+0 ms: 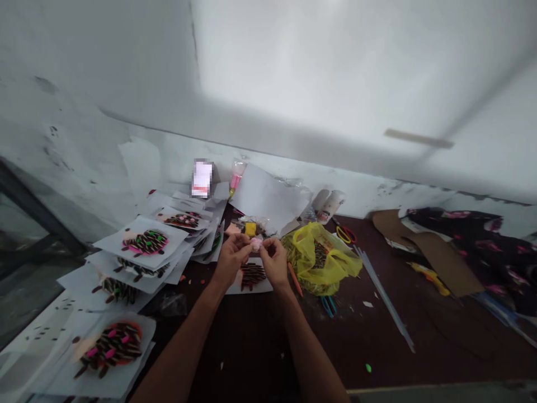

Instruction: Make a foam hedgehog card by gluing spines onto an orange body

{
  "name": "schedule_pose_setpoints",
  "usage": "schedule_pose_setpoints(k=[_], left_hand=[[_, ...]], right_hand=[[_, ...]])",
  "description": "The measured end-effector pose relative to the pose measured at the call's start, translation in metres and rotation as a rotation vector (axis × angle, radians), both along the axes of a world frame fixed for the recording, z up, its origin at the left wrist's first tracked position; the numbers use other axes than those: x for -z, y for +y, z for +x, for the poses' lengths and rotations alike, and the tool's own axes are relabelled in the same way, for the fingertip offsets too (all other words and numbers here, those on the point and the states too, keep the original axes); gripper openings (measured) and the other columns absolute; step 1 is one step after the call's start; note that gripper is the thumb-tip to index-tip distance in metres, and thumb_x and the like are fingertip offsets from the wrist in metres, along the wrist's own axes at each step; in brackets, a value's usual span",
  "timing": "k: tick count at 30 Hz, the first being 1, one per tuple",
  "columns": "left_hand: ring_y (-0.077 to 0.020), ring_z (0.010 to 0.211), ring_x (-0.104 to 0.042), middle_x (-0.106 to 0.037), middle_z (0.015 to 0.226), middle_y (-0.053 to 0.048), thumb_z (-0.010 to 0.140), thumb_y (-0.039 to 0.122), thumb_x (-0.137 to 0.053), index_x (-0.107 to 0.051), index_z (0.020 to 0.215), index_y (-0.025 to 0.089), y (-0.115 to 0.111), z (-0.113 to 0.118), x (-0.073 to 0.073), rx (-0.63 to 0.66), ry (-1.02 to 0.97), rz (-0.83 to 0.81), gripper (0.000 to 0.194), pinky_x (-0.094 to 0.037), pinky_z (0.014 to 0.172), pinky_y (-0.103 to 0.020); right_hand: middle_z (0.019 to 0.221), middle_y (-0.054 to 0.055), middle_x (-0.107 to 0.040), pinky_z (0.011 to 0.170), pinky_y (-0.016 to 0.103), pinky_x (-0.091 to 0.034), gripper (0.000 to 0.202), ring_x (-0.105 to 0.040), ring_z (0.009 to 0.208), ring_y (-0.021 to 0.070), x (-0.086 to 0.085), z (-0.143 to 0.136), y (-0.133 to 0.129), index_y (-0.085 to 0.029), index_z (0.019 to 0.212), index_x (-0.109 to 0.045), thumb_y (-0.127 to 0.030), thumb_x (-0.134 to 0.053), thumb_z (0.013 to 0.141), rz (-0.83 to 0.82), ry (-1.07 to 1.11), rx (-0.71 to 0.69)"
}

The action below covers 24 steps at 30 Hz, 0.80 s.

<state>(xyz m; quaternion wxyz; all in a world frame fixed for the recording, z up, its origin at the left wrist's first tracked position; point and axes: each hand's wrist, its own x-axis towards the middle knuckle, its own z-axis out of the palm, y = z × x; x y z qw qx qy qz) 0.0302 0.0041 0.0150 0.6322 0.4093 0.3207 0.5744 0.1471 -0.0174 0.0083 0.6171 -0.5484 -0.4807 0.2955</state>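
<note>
Centrally, the left hand and right hand pinch a small, crumpled-looking pale-pink piece between their fingertips; light, even pressure should spare its shape. At six o'clock from it, a white paper sheet bears dark-brown, stick-like strips, best kept clear of wrists. At three o'clock sits a sheer yellow plastic bag.

No legible txt or nos. on can or elsewhere.
</note>
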Motion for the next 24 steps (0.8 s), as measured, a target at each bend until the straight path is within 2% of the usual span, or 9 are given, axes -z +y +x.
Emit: schedule_pose_setpoints(k=[3, 7, 10, 14, 21, 24], left_hand=[[-0.0017, 0.039, -0.028, -0.046, 0.054, 0.010, 0.058, 0.023, -0.073, -0.054, 0.073, 0.018, -0.001, -0.004, -0.005, 0.114, -0.070, -0.050, 0.025, -0.021, 0.040, -0.018], [-0.0017, 0.043, -0.032, -0.052, 0.063, 0.007, 0.058, 0.026, -0.078, -0.055, 0.076, 0.017, -0.002, -0.007, -0.007, 0.148, -0.046, -0.045, 0.030, -0.023, 0.041, -0.018], [-0.0034, 0.049, -0.040, -0.056, 0.068, 0.006, 0.058, 0.029, -0.081, -0.056, 0.079, 0.017, -0.001, -0.006, -0.006, 0.129, -0.021, -0.031, 0.035, -0.029, 0.044, -0.018], [-0.0070, 0.058, -0.049, -0.058, 0.072, 0.004, 0.059, 0.030, -0.081, -0.056, 0.082, 0.017, 0.002, -0.004, -0.001, 0.041, 0.012, -0.019, 0.037, -0.036, 0.051, -0.019], [-0.0097, 0.066, -0.055, -0.060, 0.072, 0.004, 0.057, 0.028, -0.081, -0.057, 0.084, 0.017, 0.008, -0.008, 0.006, -0.002, 0.005, -0.031, 0.038, -0.046, 0.066, -0.023], [-0.0105, 0.069, -0.057, -0.060, 0.074, 0.004, 0.058, 0.027, -0.081, -0.059, 0.082, 0.017, 0.008, -0.009, 0.007, 0.002, 0.000, -0.009, 0.035, -0.047, 0.070, -0.025]], right_hand=[[0.068, -0.004, -0.054, 0.063, 0.025, -0.041, 0.008, -0.049, 0.065, 0.0125, -0.002, 0.000, 0.000, -0.021, 0.073, -0.056, -0.025, -0.062, 0.069, -0.010, 0.038, -0.023], [0.070, -0.003, -0.056, 0.065, 0.025, -0.043, 0.009, -0.051, 0.067, 0.0133, -0.005, 0.001, -0.002, -0.020, 0.076, -0.058, -0.024, -0.063, 0.068, 0.030, 0.065, 0.006], [0.074, -0.002, -0.059, 0.069, 0.027, -0.045, 0.013, -0.053, 0.071, 0.0143, -0.006, 0.003, -0.002, -0.020, 0.080, -0.060, -0.024, -0.063, 0.068, 0.041, 0.099, 0.006], [0.075, -0.001, -0.060, 0.071, 0.027, -0.046, 0.013, -0.055, 0.072, 0.0144, -0.005, 0.003, -0.003, -0.020, 0.079, -0.059, -0.024, -0.063, 0.067, 0.005, 0.157, -0.035], [0.070, -0.004, -0.059, 0.068, 0.026, -0.046, 0.014, -0.054, 0.067, 0.0133, -0.012, -0.001, -0.008, -0.022, 0.076, -0.054, -0.026, -0.064, 0.067, -0.071, 0.265, -0.208], [0.070, -0.004, -0.057, 0.066, 0.025, -0.044, 0.012, -0.052, 0.066, 0.0131, -0.010, 0.000, -0.007, -0.022, 0.077, -0.054, -0.025, -0.060, 0.067, -0.048, 0.203, -0.144]])
